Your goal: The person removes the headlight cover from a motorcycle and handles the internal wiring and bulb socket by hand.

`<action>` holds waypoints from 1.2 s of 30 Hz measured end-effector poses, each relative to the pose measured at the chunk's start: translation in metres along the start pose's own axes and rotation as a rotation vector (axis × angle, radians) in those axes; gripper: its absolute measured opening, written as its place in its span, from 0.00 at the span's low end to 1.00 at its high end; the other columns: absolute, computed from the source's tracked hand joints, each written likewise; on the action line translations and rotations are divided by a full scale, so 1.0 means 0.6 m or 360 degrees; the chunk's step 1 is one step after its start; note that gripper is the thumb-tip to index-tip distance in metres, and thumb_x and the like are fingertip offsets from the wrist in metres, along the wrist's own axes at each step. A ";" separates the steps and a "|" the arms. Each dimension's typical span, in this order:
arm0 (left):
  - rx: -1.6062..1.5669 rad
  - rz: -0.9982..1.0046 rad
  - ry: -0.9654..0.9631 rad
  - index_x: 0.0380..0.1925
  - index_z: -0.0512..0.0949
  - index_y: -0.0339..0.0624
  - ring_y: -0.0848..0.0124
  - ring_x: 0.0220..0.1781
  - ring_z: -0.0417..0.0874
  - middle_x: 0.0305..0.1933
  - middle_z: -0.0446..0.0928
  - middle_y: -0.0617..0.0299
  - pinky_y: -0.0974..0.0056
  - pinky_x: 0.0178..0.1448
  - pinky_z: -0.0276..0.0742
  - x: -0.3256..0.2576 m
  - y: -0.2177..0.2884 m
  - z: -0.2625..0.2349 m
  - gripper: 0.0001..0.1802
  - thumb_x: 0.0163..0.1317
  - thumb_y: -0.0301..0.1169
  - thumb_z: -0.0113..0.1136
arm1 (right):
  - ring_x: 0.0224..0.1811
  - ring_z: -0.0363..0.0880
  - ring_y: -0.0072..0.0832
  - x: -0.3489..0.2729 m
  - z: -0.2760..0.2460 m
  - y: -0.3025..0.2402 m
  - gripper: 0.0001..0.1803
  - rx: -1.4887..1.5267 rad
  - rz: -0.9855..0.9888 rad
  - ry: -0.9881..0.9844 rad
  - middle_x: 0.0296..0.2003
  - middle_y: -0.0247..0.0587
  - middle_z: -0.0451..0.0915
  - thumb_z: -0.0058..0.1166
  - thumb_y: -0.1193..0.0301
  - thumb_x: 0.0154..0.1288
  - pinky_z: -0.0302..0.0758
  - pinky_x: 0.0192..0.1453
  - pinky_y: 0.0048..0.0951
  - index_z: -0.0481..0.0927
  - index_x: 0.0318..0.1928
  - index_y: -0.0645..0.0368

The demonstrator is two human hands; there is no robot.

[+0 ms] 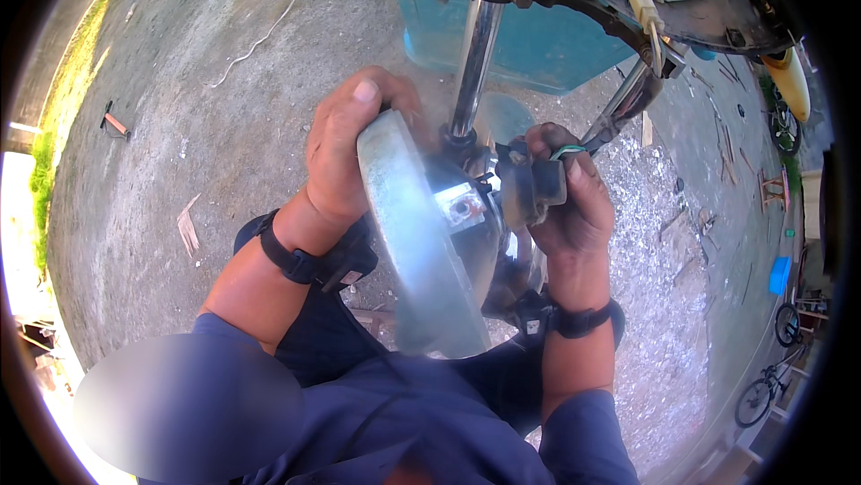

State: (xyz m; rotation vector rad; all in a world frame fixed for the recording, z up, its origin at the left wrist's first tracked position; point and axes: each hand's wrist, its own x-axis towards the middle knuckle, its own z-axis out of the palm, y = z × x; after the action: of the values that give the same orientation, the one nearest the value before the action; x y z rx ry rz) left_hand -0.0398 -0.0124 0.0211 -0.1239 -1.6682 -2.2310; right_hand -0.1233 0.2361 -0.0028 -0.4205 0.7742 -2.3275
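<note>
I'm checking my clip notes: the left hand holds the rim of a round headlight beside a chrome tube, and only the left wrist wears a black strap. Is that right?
Not quite: the head view shows a black strap on the right wrist too. The left hand does hold the rim of the round headlight beside the chrome tube.

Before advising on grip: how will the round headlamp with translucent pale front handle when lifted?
The headlamp in the left hand should feel stiff: its thick rim shows no sag. Its front looks like glass or hard plastic, so may crack if knocked. Its circular edge suggests it could roll if stood upright.
</note>
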 end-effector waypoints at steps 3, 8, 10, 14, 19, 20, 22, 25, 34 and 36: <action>-0.0027 -0.0025 -0.0019 0.31 0.76 0.36 0.67 0.35 0.80 0.32 0.79 0.55 0.64 0.43 0.75 0.002 -0.001 -0.004 0.27 0.76 0.48 0.40 | 0.68 0.72 0.48 0.005 -0.002 -0.001 0.20 -0.0129 0.0008 -0.0114 0.58 0.47 0.73 0.63 0.65 0.69 0.75 0.69 0.49 0.81 0.56 0.62; -0.0311 -0.0151 -0.0017 0.31 0.76 0.36 0.67 0.36 0.79 0.33 0.78 0.55 0.63 0.45 0.75 0.008 0.001 -0.009 0.27 0.77 0.48 0.41 | 0.73 0.66 0.57 0.009 -0.010 0.007 0.17 -0.0062 -0.0051 -0.0158 0.61 0.52 0.72 0.63 0.65 0.69 0.76 0.70 0.57 0.82 0.54 0.58; -0.0355 -0.0177 -0.0023 0.31 0.75 0.36 0.66 0.37 0.79 0.34 0.78 0.55 0.63 0.45 0.75 0.008 0.000 -0.011 0.27 0.77 0.48 0.40 | 0.73 0.66 0.58 0.012 0.005 0.004 0.17 -0.0018 -0.0025 -0.0223 0.63 0.55 0.71 0.63 0.65 0.69 0.75 0.70 0.58 0.81 0.55 0.58; -0.0290 -0.0100 -0.0014 0.31 0.75 0.36 0.67 0.35 0.79 0.32 0.78 0.55 0.63 0.44 0.75 0.008 -0.008 -0.008 0.26 0.77 0.48 0.40 | 0.74 0.66 0.61 0.010 0.015 -0.007 0.20 -0.0054 0.0088 -0.0260 0.67 0.60 0.70 0.60 0.62 0.71 0.72 0.72 0.60 0.80 0.57 0.58; 0.0082 0.0122 -0.0013 0.30 0.74 0.36 0.69 0.31 0.78 0.30 0.78 0.55 0.65 0.39 0.73 0.000 0.010 0.016 0.27 0.76 0.50 0.43 | 0.69 0.73 0.58 0.012 0.046 -0.005 0.22 0.0086 0.0123 -0.0119 0.66 0.63 0.73 0.57 0.57 0.72 0.72 0.71 0.57 0.78 0.57 0.60; 0.0157 0.0162 -0.0021 0.29 0.74 0.36 0.69 0.31 0.77 0.30 0.78 0.56 0.66 0.38 0.73 -0.001 0.013 0.019 0.27 0.76 0.50 0.44 | 0.67 0.76 0.56 0.012 0.049 -0.002 0.22 0.0124 0.0114 -0.0037 0.65 0.64 0.74 0.57 0.56 0.72 0.73 0.71 0.56 0.78 0.56 0.61; 0.0246 0.0221 -0.0071 0.29 0.73 0.38 0.68 0.33 0.78 0.30 0.77 0.55 0.65 0.40 0.74 -0.003 0.013 0.022 0.27 0.75 0.52 0.46 | 0.66 0.76 0.57 0.013 0.051 0.002 0.24 0.0168 0.0109 -0.0004 0.64 0.64 0.75 0.56 0.54 0.74 0.72 0.71 0.56 0.78 0.56 0.61; 0.0405 0.0213 -0.0090 0.30 0.70 0.40 0.64 0.36 0.80 0.30 0.76 0.51 0.61 0.45 0.78 -0.010 0.029 0.028 0.27 0.76 0.54 0.44 | 0.65 0.77 0.57 0.013 0.047 0.009 0.26 0.0150 0.0121 0.0050 0.63 0.64 0.77 0.53 0.51 0.75 0.71 0.72 0.56 0.77 0.58 0.61; 0.0503 0.0387 -0.0070 0.33 0.77 0.35 0.71 0.35 0.78 0.32 0.78 0.57 0.66 0.41 0.72 -0.009 0.036 0.033 0.25 0.76 0.48 0.46 | 0.65 0.78 0.58 0.014 0.059 0.019 0.28 0.0257 0.0239 0.0306 0.61 0.65 0.78 0.48 0.49 0.77 0.70 0.74 0.56 0.75 0.59 0.63; 0.0598 0.0299 -0.0058 0.32 0.73 0.37 0.67 0.35 0.77 0.32 0.76 0.52 0.64 0.44 0.72 -0.012 0.047 0.038 0.26 0.75 0.50 0.43 | 0.64 0.78 0.58 0.014 0.061 0.021 0.28 0.0305 0.0234 0.0323 0.61 0.65 0.78 0.48 0.50 0.76 0.69 0.74 0.56 0.75 0.58 0.63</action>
State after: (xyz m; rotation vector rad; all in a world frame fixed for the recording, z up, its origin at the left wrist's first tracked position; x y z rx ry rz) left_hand -0.0272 0.0039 0.0521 -0.2167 -1.9731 -1.7578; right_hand -0.1062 0.2071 0.0186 -0.0423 0.6435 -2.3012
